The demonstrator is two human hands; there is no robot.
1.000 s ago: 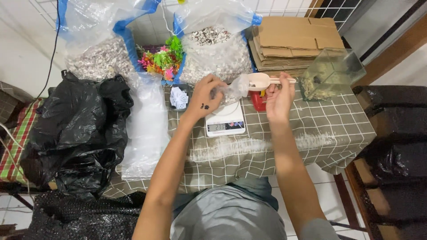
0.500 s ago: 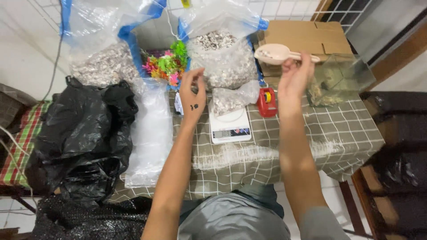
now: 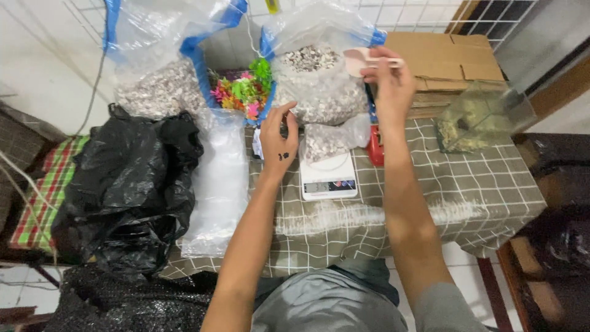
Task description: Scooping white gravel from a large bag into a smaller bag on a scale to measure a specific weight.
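My right hand (image 3: 388, 80) grips a pale pink scoop (image 3: 358, 61) and holds it over the big clear sack of small pale stones (image 3: 314, 80) at the back of the table. My left hand (image 3: 279, 136) pinches the edge of a small clear bag of the same stones (image 3: 335, 139). That small bag rests on a white digital scale (image 3: 329, 177) on the checked tablecloth (image 3: 467, 190).
A second clear sack of stones (image 3: 157, 89) and bright plastic plants (image 3: 243, 92) stand at the back left. A black bin bag (image 3: 123, 184) and a clear plastic bag (image 3: 218, 184) lie left. A cardboard box (image 3: 448, 55), a glass tank (image 3: 482, 117) and a red object (image 3: 375, 150) are right.
My right hand has carried the scoop from above the scale up and back to the big sack. My left hand stays on the small bag. The view has shifted slightly.
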